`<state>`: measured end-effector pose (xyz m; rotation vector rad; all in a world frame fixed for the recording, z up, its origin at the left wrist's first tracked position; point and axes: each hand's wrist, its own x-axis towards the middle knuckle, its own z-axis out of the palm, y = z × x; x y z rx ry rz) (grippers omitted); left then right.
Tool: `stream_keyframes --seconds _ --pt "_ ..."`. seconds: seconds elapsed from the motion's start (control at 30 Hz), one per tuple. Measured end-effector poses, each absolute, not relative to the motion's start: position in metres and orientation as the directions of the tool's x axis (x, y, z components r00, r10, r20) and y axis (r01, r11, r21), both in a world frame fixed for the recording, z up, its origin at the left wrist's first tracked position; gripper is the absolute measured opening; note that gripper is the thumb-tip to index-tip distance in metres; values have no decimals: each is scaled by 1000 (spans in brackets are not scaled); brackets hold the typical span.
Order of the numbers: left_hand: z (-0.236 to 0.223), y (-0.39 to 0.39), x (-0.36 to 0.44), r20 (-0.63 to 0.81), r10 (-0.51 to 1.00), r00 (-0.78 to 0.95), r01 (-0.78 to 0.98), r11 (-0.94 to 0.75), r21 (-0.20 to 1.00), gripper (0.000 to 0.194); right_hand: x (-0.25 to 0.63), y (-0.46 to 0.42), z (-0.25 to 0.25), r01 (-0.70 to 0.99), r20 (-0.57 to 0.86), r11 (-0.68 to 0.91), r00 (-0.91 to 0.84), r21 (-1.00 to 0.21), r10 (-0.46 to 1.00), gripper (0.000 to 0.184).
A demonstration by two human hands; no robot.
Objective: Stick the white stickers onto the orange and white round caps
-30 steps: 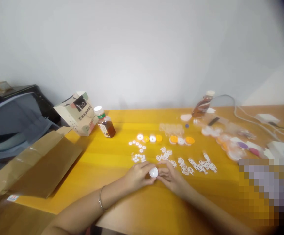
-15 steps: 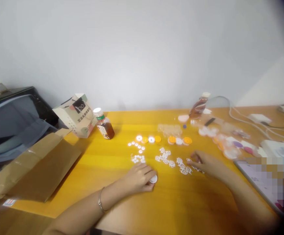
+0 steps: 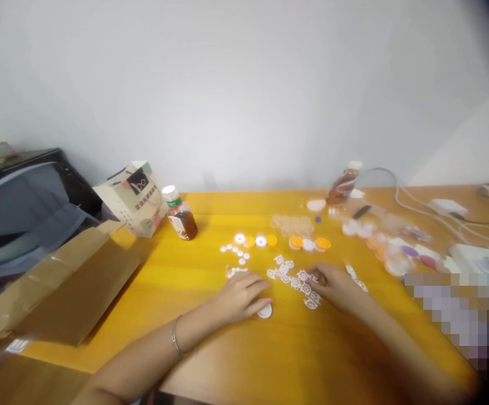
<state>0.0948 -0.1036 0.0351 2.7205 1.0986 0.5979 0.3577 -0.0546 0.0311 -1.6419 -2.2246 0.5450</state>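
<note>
My left hand (image 3: 238, 295) rests on the yellow table (image 3: 211, 337) with its fingers curled, holding a small white round cap (image 3: 265, 310) against the tabletop. My right hand (image 3: 337, 287) lies just to the right among several white openwork cut-outs (image 3: 301, 281); its fingers are bent down over them, and I cannot see whether they grip one. Small white discs (image 3: 236, 253) lie just beyond my left hand. Further back stands a row of orange and white caps (image 3: 297, 242).
A brown-liquid bottle (image 3: 180, 216) and a printed paper bag (image 3: 131, 197) stand at the back left, with cardboard (image 3: 59, 287) at the left edge. Another bottle (image 3: 343, 184), cables (image 3: 421, 208), and coloured pieces in plastic (image 3: 400, 253) crowd the right.
My right hand left the white cap, reached right to the cut-outs, and has now drawn back left among them. My left hand stayed put, keeping the cap on the table.
</note>
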Motion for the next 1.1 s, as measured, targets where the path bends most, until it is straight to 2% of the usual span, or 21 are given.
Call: stream_keyframes --seconds 0.27,0.4,0.6,0.7,0.8,0.9,1.0,1.1 --pt "26 -61 113 261 681 685 659 -731 176 22 342 -61 32 776 141 308 -277 -550 950 17" --pt "21 -59 119 243 673 699 658 -738 151 21 342 -61 33 764 146 311 -278 -565 949 20" --pt "15 -62 116 290 685 669 643 -728 237 21 345 -59 35 761 186 286 -217 -582 958 23" --pt "17 -67 111 317 700 640 631 -714 303 19 344 -60 38 702 240 261 -130 -663 962 24" --pt "23 -72 104 334 743 579 600 -666 442 14 337 -61 38 483 159 150 -23 -862 987 27" --pt "26 -76 99 308 799 516 578 -590 564 9 323 -61 30 61 -13 -15 19 -998 1000 29" --pt "27 -76 98 275 826 493 593 -550 588 8 308 -58 20 -248 -149 -152 -34 -957 988 23" --pt "25 -73 100 258 815 519 623 -567 540 12 299 -55 16 -348 -202 -206 -50 -915 978 15"
